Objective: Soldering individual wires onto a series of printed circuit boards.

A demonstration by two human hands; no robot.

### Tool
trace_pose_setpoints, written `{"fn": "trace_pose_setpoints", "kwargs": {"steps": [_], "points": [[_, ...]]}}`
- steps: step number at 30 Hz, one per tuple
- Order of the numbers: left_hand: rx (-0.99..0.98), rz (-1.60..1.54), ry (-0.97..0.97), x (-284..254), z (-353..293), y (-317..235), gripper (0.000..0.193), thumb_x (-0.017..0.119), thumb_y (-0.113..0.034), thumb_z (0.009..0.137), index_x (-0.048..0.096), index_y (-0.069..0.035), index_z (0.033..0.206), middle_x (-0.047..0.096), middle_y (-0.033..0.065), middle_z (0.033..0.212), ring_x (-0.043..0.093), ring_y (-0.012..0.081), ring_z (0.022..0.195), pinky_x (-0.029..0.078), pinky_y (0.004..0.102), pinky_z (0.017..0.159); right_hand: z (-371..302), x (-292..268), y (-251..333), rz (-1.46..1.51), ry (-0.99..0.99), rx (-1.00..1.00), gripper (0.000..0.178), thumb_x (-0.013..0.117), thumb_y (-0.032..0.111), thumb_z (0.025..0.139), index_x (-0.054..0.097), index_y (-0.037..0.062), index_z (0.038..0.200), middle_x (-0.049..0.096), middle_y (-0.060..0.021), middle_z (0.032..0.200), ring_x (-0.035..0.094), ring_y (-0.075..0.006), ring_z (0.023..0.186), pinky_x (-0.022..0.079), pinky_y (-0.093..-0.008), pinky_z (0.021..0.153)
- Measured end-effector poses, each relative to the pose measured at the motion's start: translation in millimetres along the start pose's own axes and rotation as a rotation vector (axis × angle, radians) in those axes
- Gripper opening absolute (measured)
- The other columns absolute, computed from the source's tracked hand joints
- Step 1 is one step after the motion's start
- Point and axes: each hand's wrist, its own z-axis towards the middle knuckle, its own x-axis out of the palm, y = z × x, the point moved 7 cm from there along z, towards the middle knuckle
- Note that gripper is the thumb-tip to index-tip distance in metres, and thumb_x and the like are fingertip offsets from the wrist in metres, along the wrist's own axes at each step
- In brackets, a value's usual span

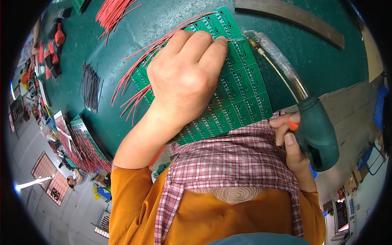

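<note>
A green panel of small circuit boards [241,104] lies on the table in front of me, its near edge against my checked apron. Above its middle is my left hand [185,75], fingers closed in a pinch on a thin red wire [230,40]. That wire's end points at the board's right side. More red wires [134,71] fan out leftward from under the hand. My right hand [292,136] grips a dark green soldering gun [316,130] with an orange trigger. Its tip is close to the pinched wire end; whether they touch I cannot tell. My left fingertips are mostly hidden.
Bundles of red wires [112,14] and black wires [90,85] lie on the green table mat. Wired panels [87,141] are stacked at the left edge. A curved grey bar [294,17] lies at the far right. Red-and-black bundles [53,53] sit far left.
</note>
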Motion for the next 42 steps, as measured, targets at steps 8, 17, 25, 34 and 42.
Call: {"fn": "trace_pose_setpoints", "kwargs": {"steps": [8, 17, 25, 34, 42], "points": [[0.03, 0.096, -0.036, 6, -4, 3, 0.01, 0.057, -0.013, 0.06, 0.057, -0.009, 0.07, 0.05, 0.0025, 0.068, 0.053, 0.0181, 0.064, 0.045, 0.0288, 0.049, -4, 3, -8, 0.037, 0.014, 0.093, 0.03, 0.049, 0.012, 0.086, 0.041, 0.0011, 0.113, 0.059, -0.0189, 0.09, 0.049, -0.0108, 0.058, 0.046, -0.0279, 0.056], [-0.074, 0.116, 0.029, -21, -25, 30, 0.013, 0.056, -0.009, 0.066, 0.059, -0.008, 0.079, 0.054, 0.0062, 0.076, 0.056, 0.0238, 0.075, 0.049, 0.0333, 0.062, -9, 13, -11, 0.087, -0.068, 0.092, 0.029, 0.049, 0.009, 0.084, 0.043, -0.0005, 0.112, 0.059, -0.0199, 0.089, 0.05, -0.0114, 0.058, 0.047, -0.0277, 0.056], [-1.054, -0.88, 0.035, -73, -111, 60, 0.006, 0.055, -0.003, 0.086, 0.06, 0.001, 0.089, 0.059, 0.0036, 0.072, 0.058, 0.0107, 0.068, 0.046, 0.0236, 0.061, 7, 29, -5, 0.111, 0.046, 0.082, 0.031, 0.052, 0.016, 0.085, 0.045, -0.0005, 0.111, 0.06, -0.0183, 0.09, 0.05, -0.011, 0.059, 0.044, -0.0266, 0.054], [-1.211, -1.795, 0.415, -4, -113, -21, 0.011, 0.052, -0.01, 0.091, 0.054, 0.001, 0.091, 0.058, 0.0035, 0.07, 0.055, 0.0086, 0.063, 0.046, 0.0225, 0.06, 39, 71, 23, -0.2, 0.351, -0.069, 0.054, 0.063, 0.025, 0.08, 0.044, -0.0005, 0.124, 0.056, -0.0161, 0.117, 0.054, -0.0239, 0.107, 0.044, -0.0329, 0.088], [-0.795, -1.01, 0.292, -17, -81, 15, 0.009, 0.055, -0.006, 0.088, 0.057, 0.003, 0.087, 0.061, 0.0049, 0.077, 0.058, 0.0102, 0.075, 0.047, 0.024, 0.069, 76, 59, -2, 0.504, 0.152, -0.067, 0.034, 0.056, 0.034, 0.08, 0.049, 0.0102, 0.103, 0.033, -0.0243, 0.138, 0.028, -0.0359, 0.131, 0.021, -0.047, 0.108]]}}
